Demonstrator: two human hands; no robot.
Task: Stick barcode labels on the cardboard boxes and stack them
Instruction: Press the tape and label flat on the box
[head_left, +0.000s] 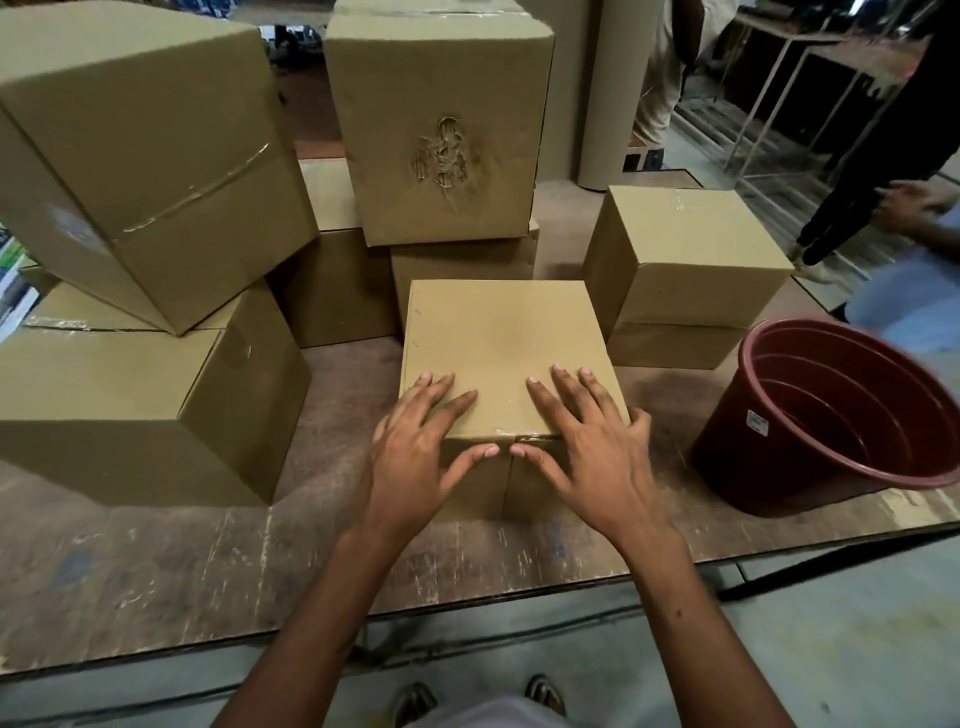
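Both hands flat, nothing gripped: left hand (415, 457) and right hand (597, 457) lie with fingers spread and straight on top of the small cardboard box (498, 338), palms hanging over its near edge, thumbs on the near face with tips almost touching at the centre seam. The box sits on the worn wooden table (156, 571), directly in front of the person, mid-table. No barcode label visible on it from this view.

Around it:
- Left: large box (130, 415) on the table, another large box (145, 156) tilted on top of it.
- Behind: two low boxes (337, 291) just beyond the small one, with a torn-face box (441, 130) standing upright on them.
- Right-rear: stack of two boxes (685, 260), close beside the small box's far right corner.
- Right: dark red plastic bucket (831, 426), tilted, with a white sticker on its side, apart from the right hand.

Boxes hem in the small box on the left, rear and right; the near side is open. Another person (909, 260) stands beyond the table's right end, blurred.
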